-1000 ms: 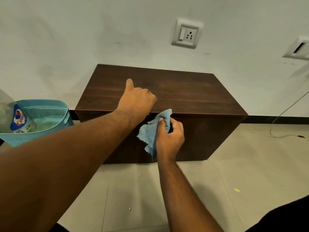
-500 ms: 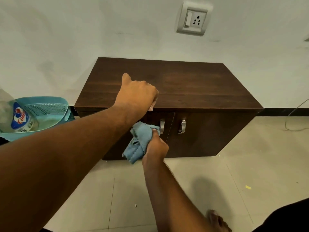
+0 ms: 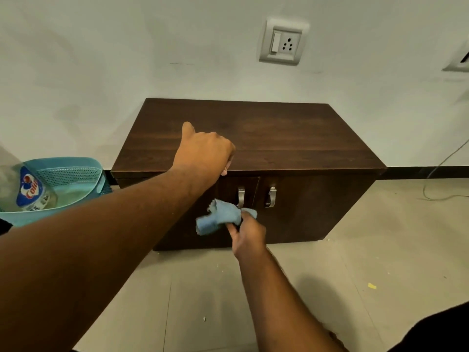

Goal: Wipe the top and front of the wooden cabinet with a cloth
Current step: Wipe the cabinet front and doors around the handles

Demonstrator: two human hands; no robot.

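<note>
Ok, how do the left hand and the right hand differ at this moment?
The left hand sits on the top of the wooden cabinet, fingers curled over its front edge; the right hand is lower, at the cabinet's front below a door handle. The left hand holds no cloth; the right hand grips the blue cloth. Both are bare and reach out to the cabinet.

bottle (image 3: 28, 191): chopped off by left edge
wall plate (image 3: 459, 59): mostly past right edge
left door (image 3: 250, 185): half behind the forearm (image 3: 101, 237)
</note>
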